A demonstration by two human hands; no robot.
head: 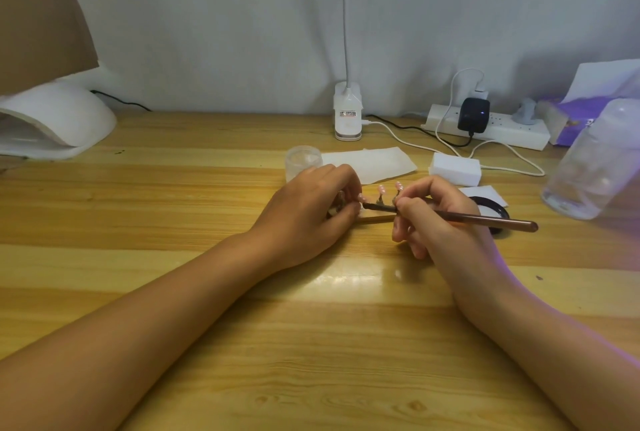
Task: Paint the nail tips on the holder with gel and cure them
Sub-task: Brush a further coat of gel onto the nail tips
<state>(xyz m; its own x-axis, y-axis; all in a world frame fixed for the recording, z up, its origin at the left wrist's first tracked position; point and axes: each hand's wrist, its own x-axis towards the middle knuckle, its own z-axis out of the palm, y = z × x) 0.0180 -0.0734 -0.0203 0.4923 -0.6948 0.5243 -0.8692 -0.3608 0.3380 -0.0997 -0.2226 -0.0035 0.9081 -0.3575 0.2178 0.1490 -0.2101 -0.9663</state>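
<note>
**Brush at nail tip, both hands busy**

Far left: the white dome-shaped curing lamp (52, 118) sits at the back edge of the pale wooden table (207, 326), well apart from the work.

Your left hand (311, 212) is at mid-table, fingers curled round the left end of the nail holder (377, 219), a pale strip with dark posts. The hand hides that end.

The small pink nail tips (382, 189) stand on the posts between your two hands. Just behind them are a small clear jar (303, 162) and a white paper sheet (370, 165). The white lamp base (347, 115) stands further back.

Your right hand (436, 219) pinches the long copper-brown brush (485, 221) between thumb and fingers. The handle points right. Its dark end reaches the pink tip next to your left fingers; I cannot tell whether it touches.

Right of that: a white foam block (454, 169), a black ring (498, 212) partly behind your right hand, a white power strip (485, 127), and a clear plastic bottle (595, 167).
</note>
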